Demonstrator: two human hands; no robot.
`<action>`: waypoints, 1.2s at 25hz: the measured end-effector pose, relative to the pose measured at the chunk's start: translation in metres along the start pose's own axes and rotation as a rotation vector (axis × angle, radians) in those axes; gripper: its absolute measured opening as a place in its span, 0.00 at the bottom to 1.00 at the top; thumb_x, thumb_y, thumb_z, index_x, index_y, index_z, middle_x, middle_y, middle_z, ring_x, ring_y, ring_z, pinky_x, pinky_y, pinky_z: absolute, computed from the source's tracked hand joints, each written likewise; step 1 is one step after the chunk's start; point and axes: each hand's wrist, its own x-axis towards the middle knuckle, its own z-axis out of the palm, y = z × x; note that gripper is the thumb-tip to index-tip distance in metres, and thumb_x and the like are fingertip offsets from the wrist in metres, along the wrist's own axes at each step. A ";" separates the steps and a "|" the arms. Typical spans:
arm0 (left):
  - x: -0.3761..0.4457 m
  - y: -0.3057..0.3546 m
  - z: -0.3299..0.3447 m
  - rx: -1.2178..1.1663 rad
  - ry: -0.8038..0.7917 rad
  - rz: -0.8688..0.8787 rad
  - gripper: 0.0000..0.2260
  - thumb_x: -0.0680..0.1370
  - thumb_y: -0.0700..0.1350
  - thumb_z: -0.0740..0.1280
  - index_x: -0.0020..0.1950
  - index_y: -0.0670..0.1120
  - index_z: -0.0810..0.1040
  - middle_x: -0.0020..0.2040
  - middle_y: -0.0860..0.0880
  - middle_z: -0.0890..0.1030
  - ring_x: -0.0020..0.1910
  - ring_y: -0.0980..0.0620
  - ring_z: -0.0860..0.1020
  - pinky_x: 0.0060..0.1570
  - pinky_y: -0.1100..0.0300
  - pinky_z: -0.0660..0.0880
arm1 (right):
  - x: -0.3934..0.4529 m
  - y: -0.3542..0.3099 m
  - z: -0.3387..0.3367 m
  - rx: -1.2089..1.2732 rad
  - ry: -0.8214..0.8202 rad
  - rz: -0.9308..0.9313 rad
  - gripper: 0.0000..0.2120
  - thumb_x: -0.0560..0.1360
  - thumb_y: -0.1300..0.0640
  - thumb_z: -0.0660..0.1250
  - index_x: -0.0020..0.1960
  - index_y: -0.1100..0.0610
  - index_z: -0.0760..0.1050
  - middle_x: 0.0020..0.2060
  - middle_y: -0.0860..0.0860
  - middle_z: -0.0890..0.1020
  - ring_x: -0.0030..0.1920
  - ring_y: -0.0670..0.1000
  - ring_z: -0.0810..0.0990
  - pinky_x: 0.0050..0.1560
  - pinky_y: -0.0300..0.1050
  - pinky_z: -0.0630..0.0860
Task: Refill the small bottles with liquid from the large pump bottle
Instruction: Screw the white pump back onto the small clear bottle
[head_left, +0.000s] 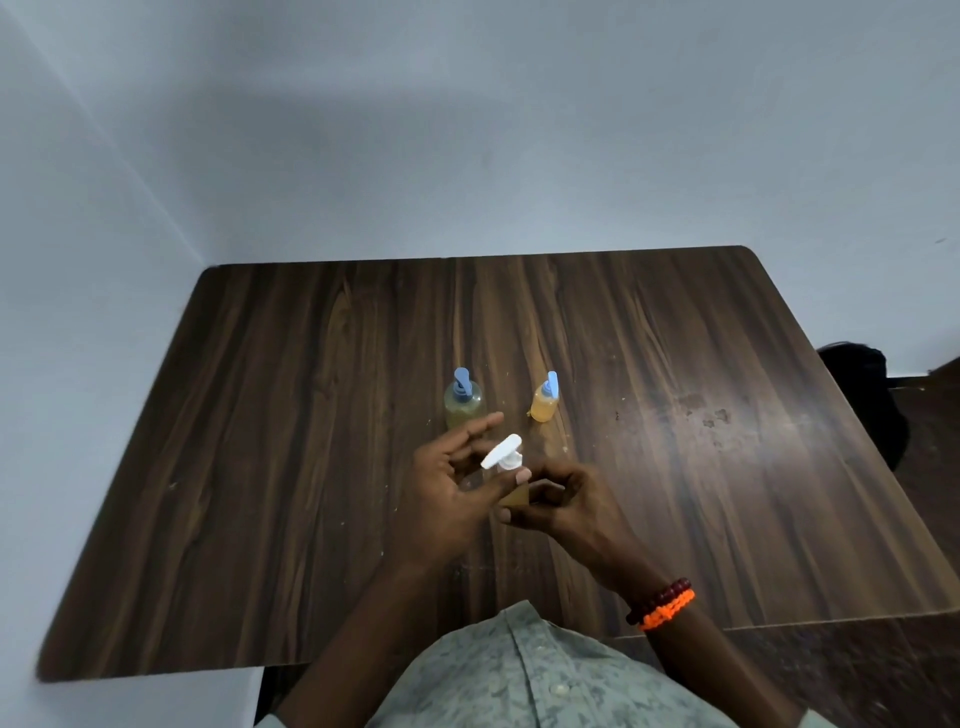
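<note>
The right hand (563, 499) grips a clear amber-filled bottle (514, 493) with a white pump (501, 453) above the wood-grain surface (260, 441). The left hand (452, 483) is open-fingered, its thumb touching the pump collar.

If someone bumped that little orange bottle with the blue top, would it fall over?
Probably yes. The orange bottle looks small and narrow-based, with a tall blue top, so it may tip. Rounded sides suggest it might then roll on the smooth table.
</note>
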 end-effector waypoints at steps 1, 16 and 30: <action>0.000 0.000 -0.001 -0.018 -0.035 -0.020 0.27 0.74 0.34 0.79 0.72 0.43 0.79 0.59 0.49 0.89 0.60 0.54 0.87 0.62 0.58 0.84 | -0.001 0.000 0.000 -0.003 -0.004 0.002 0.15 0.71 0.66 0.79 0.55 0.53 0.86 0.51 0.55 0.88 0.53 0.54 0.87 0.52 0.49 0.86; -0.002 -0.009 -0.002 0.084 0.055 0.020 0.13 0.72 0.47 0.81 0.56 0.52 0.87 0.49 0.55 0.90 0.52 0.57 0.88 0.54 0.64 0.85 | -0.004 0.002 0.001 -0.092 0.027 0.018 0.16 0.73 0.63 0.78 0.59 0.56 0.84 0.55 0.54 0.87 0.56 0.54 0.86 0.58 0.60 0.85; 0.000 -0.001 -0.001 0.188 -0.059 0.036 0.09 0.76 0.43 0.78 0.53 0.55 0.85 0.49 0.54 0.88 0.51 0.60 0.86 0.51 0.68 0.82 | -0.007 0.004 -0.003 -0.085 0.025 -0.032 0.15 0.74 0.64 0.77 0.59 0.56 0.85 0.54 0.53 0.88 0.55 0.53 0.87 0.57 0.55 0.86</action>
